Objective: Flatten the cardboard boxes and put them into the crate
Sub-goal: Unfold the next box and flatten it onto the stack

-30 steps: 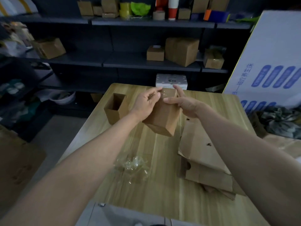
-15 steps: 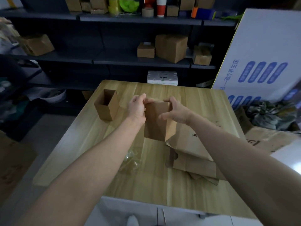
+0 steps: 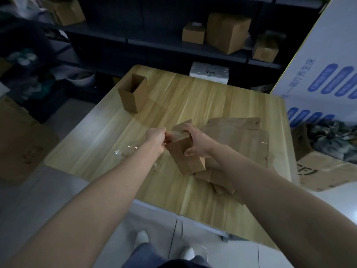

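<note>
A small brown cardboard box [image 3: 185, 157] is tilted over the middle of the wooden table [image 3: 193, 97]. My right hand [image 3: 195, 141] grips its upper end, fingers curled over the top edge. My left hand [image 3: 157, 137] pinches clear tape at the box's top left corner. Flattened cardboard sheets [image 3: 235, 140] lie on the table's right side, under and behind the box. A second small box [image 3: 133, 95], upright with its top open, stands at the far left of the table. No crate is in view.
Crumpled clear tape [image 3: 125, 151] lies on the table left of my forearm. Dark shelves [image 3: 173, 43] with several boxes run behind the table. A large white printed carton [image 3: 328, 64] stands at right, an open box of cloth [image 3: 332, 144] below it.
The box has come lower and tilted over towards me. My right hand shifted over its top end, and my left hand now pulls tape at its corner. My head moved back and looks further down.
</note>
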The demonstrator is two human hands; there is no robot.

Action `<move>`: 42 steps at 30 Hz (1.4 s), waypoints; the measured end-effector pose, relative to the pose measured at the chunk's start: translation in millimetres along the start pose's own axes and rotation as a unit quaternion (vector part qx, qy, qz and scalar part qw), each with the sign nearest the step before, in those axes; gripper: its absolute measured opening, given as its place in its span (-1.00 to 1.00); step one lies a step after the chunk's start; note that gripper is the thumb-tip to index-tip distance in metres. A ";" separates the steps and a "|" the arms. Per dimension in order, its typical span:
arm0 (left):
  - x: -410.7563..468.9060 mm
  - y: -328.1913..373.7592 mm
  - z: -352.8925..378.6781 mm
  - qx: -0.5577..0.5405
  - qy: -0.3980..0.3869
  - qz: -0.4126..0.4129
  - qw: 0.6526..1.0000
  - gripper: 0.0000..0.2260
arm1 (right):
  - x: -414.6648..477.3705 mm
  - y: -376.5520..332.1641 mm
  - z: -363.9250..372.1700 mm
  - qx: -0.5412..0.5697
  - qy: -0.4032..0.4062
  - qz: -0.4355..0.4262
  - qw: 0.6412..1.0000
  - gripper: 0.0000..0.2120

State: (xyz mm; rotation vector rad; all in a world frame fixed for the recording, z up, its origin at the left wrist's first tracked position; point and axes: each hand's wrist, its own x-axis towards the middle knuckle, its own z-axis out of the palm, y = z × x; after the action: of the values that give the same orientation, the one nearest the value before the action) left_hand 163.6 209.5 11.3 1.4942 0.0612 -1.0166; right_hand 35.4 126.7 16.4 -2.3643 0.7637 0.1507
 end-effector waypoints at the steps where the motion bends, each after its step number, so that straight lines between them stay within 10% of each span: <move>1: 1.7 -2.8 -2.4 -0.009 0.008 -0.009 1.000 -0.77 | 0.5 -0.2 3.5 -0.008 -0.004 -0.003 1.000 -0.14; 17: 35.9 -2.8 -38.5 0.011 0.013 -0.125 0.992 -0.76 | 5.2 -4.0 45.9 0.042 -0.003 0.054 0.998 -0.10; 26: 40.2 14.8 -69.7 0.052 -0.094 -0.147 0.983 -0.91 | 12.9 -27.3 40.7 0.114 0.015 0.111 0.987 -0.59; 34: 63.3 17.4 -86.5 -0.054 0.020 -0.090 0.994 -0.78 | 11.7 -27.5 34.8 0.150 0.014 0.203 0.967 -0.40; 42: 79.6 8.8 -90.9 0.194 -0.098 -0.078 0.973 -0.53 | 11.5 -44.9 28.4 0.111 0.014 0.237 0.965 -0.48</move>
State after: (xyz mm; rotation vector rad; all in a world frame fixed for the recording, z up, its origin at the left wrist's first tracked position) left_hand 266.3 241.9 -44.2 1.7506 -0.1730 -1.3552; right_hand 72.3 166.5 15.1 -1.9420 1.2815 0.2186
